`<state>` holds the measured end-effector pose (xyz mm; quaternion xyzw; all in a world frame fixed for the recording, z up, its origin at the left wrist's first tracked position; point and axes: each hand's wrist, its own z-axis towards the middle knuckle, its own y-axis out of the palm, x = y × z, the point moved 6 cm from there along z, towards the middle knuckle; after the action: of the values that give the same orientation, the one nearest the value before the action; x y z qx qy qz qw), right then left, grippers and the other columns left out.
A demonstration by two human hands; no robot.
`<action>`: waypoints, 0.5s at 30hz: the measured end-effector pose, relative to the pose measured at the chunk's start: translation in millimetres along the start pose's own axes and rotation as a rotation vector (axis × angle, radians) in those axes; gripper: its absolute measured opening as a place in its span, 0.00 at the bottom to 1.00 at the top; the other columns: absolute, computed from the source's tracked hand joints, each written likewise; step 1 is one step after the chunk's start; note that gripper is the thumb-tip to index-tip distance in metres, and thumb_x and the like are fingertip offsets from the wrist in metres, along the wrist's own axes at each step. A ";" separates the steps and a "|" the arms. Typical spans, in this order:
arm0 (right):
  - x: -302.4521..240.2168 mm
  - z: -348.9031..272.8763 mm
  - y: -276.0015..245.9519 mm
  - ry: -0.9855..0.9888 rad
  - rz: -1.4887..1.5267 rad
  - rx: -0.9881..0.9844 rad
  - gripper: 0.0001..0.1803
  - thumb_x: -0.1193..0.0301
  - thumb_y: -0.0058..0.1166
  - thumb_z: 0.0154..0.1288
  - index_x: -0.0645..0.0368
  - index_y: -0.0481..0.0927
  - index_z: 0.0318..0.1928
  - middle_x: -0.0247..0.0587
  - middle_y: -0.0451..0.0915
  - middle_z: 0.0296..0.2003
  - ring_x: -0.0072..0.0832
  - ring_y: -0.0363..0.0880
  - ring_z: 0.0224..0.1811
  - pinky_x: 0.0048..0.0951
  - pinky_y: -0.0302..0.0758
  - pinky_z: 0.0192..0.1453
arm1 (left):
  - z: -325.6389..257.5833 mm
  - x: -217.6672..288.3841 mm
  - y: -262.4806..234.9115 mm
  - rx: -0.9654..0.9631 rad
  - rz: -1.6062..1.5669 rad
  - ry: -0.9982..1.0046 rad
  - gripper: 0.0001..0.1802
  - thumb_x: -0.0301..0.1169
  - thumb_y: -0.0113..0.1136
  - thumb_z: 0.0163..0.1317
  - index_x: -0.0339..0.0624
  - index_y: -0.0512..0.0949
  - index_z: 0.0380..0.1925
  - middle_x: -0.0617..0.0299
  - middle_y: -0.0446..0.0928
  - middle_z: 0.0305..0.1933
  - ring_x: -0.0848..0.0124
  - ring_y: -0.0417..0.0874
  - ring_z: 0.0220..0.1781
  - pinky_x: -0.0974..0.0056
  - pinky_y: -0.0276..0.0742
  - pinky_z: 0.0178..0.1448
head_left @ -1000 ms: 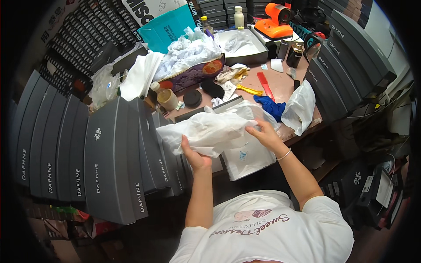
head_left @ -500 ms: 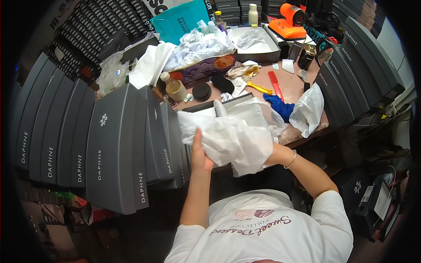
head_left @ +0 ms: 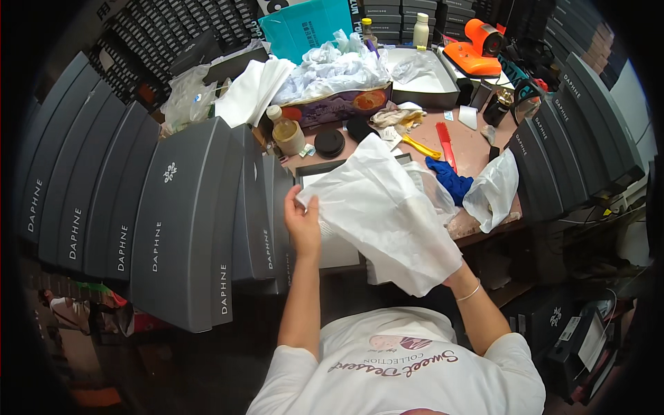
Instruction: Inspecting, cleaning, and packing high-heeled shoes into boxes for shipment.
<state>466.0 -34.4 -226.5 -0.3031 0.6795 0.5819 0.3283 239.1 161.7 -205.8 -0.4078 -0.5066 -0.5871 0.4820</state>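
A crumpled sheet of white tissue paper (head_left: 387, 214) is spread out between my two hands, over the desk's near edge. My left hand (head_left: 302, 223) has the sheet's left corner between thumb and fingers. At the lower right of the sheet my right hand (head_left: 454, 274) grips its edge; the paper covers most of its fingers. Beneath the paper lies an open dark grey shoe box (head_left: 326, 168) with a white inside, largely hidden. What the box holds cannot be made out.
Stacked grey shoe boxes stand at left (head_left: 183, 228) and right (head_left: 550, 166). Behind lie a carton of crumpled paper (head_left: 339, 107), a bottle (head_left: 287, 135), a round black tin (head_left: 329, 144), a red brush (head_left: 445, 142), a blue cloth (head_left: 449, 181) and an orange tape dispenser (head_left: 472, 59).
The bunched tissue paper has been opened into a broader sheet. My right hand has moved down and right, my left hand slightly left. The whole view has shifted a little.
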 end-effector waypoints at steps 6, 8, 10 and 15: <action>1.9 18.2 18.3 0.008 0.240 0.114 0.31 0.58 0.49 0.70 0.58 0.61 0.68 0.40 0.70 0.62 0.32 0.73 0.60 0.38 0.73 0.62 | -124.7 62.2 73.7 -0.613 0.535 0.453 0.59 0.59 0.66 0.52 0.36 0.46 0.71 0.39 0.43 0.74 0.45 0.45 0.76 0.47 0.46 0.75; 7.5 22.4 21.0 -0.009 0.251 0.110 0.30 0.57 0.49 0.70 0.58 0.62 0.67 0.40 0.71 0.61 0.32 0.74 0.59 0.38 0.74 0.61 | -156.6 37.7 79.8 -0.547 0.497 0.339 0.50 0.44 0.66 0.57 0.36 0.47 0.71 0.39 0.44 0.74 0.47 0.49 0.76 0.52 0.50 0.75; 13.3 26.2 18.8 -0.016 0.227 0.159 0.29 0.57 0.48 0.70 0.58 0.64 0.66 0.39 0.73 0.59 0.32 0.75 0.57 0.38 0.75 0.59 | -154.4 9.8 71.1 -0.456 0.374 0.256 0.40 0.35 0.60 0.62 0.35 0.53 0.69 0.43 0.48 0.73 0.51 0.54 0.74 0.56 0.53 0.74; 19.2 10.6 13.4 0.201 0.155 0.097 0.23 0.58 0.48 0.71 0.56 0.68 0.61 0.40 0.78 0.50 0.34 0.81 0.47 0.37 0.80 0.49 | -108.8 7.1 46.0 -0.178 0.242 0.201 0.22 0.22 0.53 0.62 0.37 0.73 0.58 0.55 0.71 0.53 0.68 0.73 0.55 0.67 0.66 0.63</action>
<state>444.8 -22.7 -235.0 -0.2902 0.7578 0.5387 0.2268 283.7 52.0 -206.5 -0.4462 -0.3489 -0.6053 0.5593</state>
